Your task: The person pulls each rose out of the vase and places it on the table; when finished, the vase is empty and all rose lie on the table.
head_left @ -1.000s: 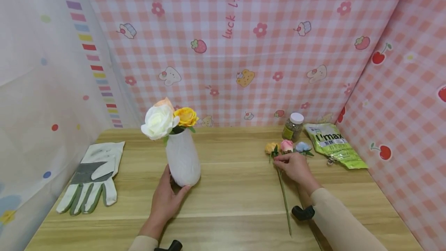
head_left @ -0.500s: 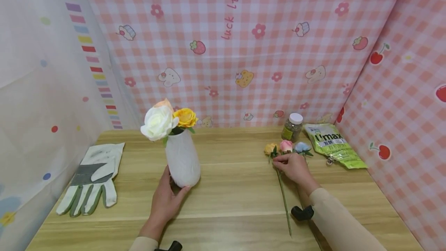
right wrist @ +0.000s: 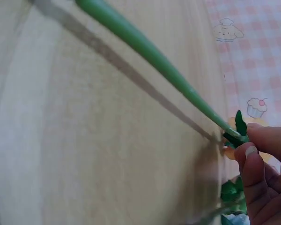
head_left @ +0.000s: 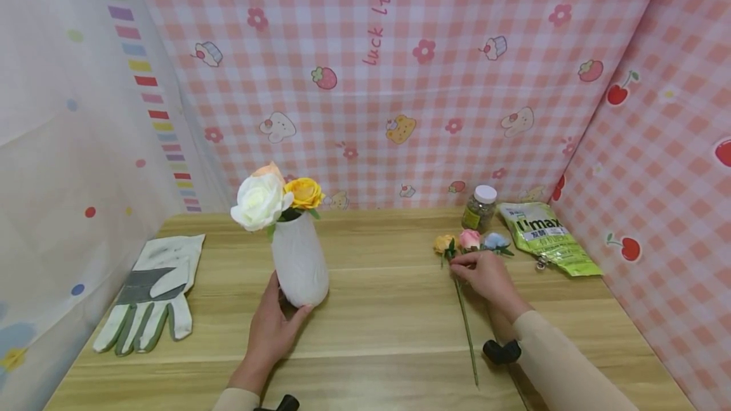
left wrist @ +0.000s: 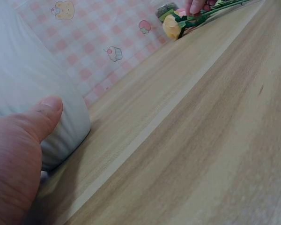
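A white vase (head_left: 299, 262) holds a white rose (head_left: 259, 200), a yellow rose (head_left: 304, 193) and a peach bloom behind them. My left hand (head_left: 271, 328) grips the vase low down, its thumb (left wrist: 49, 112) across the near side; the other fingers are mostly hidden behind it. To the right, my right hand (head_left: 488, 276) pinches an orange-yellow rose (head_left: 443, 244) just below its bloom. The green stem (right wrist: 154, 56) of that rose stretches toward the near edge. Beside it lie a pink rose (head_left: 470, 239) and a blue rose (head_left: 495, 241), their stems partly covered by my hand and sleeve.
On the left of the wooden table (head_left: 377, 322) lies a white and grey work glove (head_left: 154, 290). At the back right stand a white-lidded jar (head_left: 481, 208) and a green bag (head_left: 545, 236). Patterned cloth (head_left: 365, 94) walls in the back and sides.
Almost nothing differs. My right hand has shifted very slightly to the right, its fingers still at the orange-yellow rose; the left hand and the vase stay put.
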Available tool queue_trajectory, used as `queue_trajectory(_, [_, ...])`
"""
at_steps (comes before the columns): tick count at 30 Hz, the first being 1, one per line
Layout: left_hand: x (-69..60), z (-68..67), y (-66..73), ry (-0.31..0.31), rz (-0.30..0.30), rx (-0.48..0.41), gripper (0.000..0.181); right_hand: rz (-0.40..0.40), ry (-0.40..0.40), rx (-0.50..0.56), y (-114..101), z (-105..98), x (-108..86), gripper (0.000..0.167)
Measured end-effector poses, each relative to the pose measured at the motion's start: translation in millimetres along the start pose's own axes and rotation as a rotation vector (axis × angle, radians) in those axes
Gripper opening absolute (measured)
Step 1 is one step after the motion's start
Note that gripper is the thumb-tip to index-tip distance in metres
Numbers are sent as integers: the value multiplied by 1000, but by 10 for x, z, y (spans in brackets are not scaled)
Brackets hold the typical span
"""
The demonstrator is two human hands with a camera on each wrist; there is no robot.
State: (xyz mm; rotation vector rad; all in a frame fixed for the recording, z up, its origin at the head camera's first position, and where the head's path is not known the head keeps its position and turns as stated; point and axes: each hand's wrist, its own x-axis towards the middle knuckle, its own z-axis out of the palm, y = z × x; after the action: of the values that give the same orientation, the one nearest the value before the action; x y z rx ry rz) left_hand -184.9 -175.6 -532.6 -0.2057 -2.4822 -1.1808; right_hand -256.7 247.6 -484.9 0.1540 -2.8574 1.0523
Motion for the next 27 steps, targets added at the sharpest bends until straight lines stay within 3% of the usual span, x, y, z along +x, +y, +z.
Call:
queue_trajectory(6, [-3, 11, 9, -6, -2, -11, 93, -25, 43, -32, -100, -158, -92, 16])
queue_trajectory(10, [0, 5, 11, -9, -14, -7, 94, -102, 74, -8, -314, -235, -121, 17])
queue_trajectory(18, [-5, -6, 13, -16, -19, -13, 94, -218, 22, 150, -1102, -251, -208, 23])
queue_trajectory(27, [-2, 0, 10, -6, -17, -16, 93, -420, -18, 279, -2054, -37, -310, 16])
